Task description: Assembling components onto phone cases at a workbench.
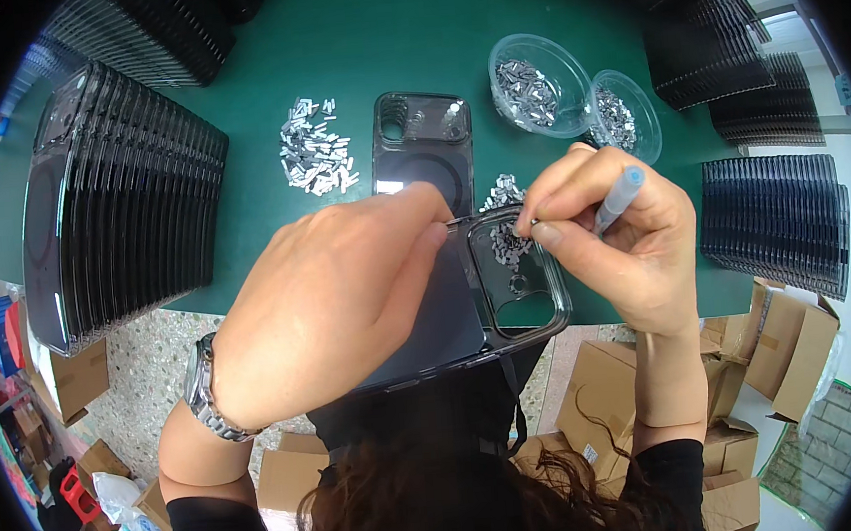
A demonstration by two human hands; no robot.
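Observation:
A dark translucent phone case [439, 319] is held up tilted over the near edge of the table, its clear camera frame toward the right. My left hand [324, 297] is closed on it, thumb and forefinger pinched at its upper edge. A slim pen-shaped tool [622, 197] with a pale blue end sits in the closed fingers of my right hand [632, 251]. That hand's thumb and forefinger pinch together at the camera frame's rim; whatever is between the tips is too small to make out. Behind the held case, a second phone case [423, 172] lies on the table.
Small silvery pieces lie in a pile [314, 150] at left and a smaller pile [502, 191] behind the held case. A clear bowl [563, 59] and another bowl [647, 112] hold more. Stacked cases [125, 198] flank the green table [380, 32]; cardboard boxes [597, 392] lie below.

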